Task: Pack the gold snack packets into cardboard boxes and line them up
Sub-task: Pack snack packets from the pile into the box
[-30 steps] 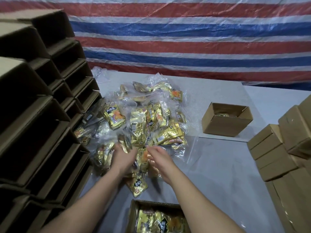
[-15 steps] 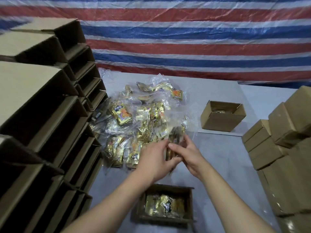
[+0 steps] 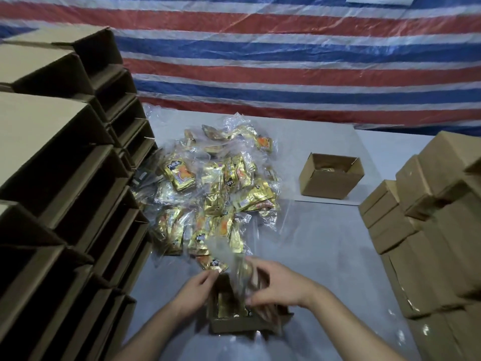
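A heap of gold snack packets (image 3: 216, 191) in clear wrappers lies on the grey table. Near the front edge stands a small open cardboard box (image 3: 234, 324) with gold packets inside. My left hand (image 3: 194, 293) rests on the box's left wall, fingers curled at its rim. My right hand (image 3: 278, 285) is over the box, gripping a blurred bunch of wrapped gold packets (image 3: 240, 277) that reaches down into the box. One loose packet (image 3: 212, 263) lies just beyond the box.
Stacks of empty open cartons (image 3: 78, 191) line the left side. Closed cardboard boxes (image 3: 416, 230) are piled at the right. Another open small box (image 3: 330, 175) sits at the back right. A striped tarpaulin (image 3: 286, 61) hangs behind the table.
Both hands came back from the heap with a bunch of packets and lowered it toward the near box. The view has tilted down and closer to that box.
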`<state>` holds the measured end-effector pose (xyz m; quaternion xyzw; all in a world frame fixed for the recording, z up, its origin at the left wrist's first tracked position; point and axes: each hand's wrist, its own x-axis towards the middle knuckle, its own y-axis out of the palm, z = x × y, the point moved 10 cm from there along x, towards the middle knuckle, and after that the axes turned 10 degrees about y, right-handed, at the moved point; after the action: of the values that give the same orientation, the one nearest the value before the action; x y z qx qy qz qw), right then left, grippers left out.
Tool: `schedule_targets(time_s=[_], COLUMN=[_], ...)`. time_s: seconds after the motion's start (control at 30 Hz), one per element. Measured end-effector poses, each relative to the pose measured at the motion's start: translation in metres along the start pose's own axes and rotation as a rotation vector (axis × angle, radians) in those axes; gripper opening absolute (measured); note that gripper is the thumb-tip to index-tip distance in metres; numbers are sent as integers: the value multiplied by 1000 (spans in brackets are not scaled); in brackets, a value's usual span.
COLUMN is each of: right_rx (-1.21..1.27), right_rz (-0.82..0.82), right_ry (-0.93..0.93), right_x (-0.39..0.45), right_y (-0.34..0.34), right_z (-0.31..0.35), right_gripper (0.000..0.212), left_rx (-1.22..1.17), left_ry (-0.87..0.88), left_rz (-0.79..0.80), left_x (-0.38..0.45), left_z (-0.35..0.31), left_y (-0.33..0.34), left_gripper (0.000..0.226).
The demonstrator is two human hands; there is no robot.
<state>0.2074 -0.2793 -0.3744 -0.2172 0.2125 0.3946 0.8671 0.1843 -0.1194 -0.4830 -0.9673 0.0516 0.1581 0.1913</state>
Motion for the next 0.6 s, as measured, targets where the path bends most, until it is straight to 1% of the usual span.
schedule_targets(time_s=[0.07, 0.13, 0.23, 0.3, 0.33, 0.43, 0.53, 0.6], right_rx=[-336, -495, -600, -659, -715, -873, -894, -955], right_rz=[81, 183, 224, 238, 236, 192, 155, 127], right_ry=[50, 141, 244, 286, 287, 211, 214, 227], right_x=[5, 10, 24, 32, 36, 49, 57, 62], right_y=[15, 25, 24, 27, 31, 43, 42, 40], right_z=[-15, -29, -43, -51, -53, -53, -55, -60], right_gripper=[60, 57, 44, 43, 43, 38, 48, 46], left_rx=[26, 49, 52, 35, 19, -3, 22, 31], left_ry=[23, 40, 83, 81, 86, 97, 85, 86], left_rz=[67, 112, 107, 105, 103, 84, 88, 112], left_x=[3, 3, 7, 8, 9, 12, 15, 14], left_z=[4, 5, 2, 2, 2, 1, -1, -1], left_y=[7, 11, 12, 12, 12, 9, 6, 7], left_gripper=[25, 23, 23, 21, 20, 21, 21, 19])
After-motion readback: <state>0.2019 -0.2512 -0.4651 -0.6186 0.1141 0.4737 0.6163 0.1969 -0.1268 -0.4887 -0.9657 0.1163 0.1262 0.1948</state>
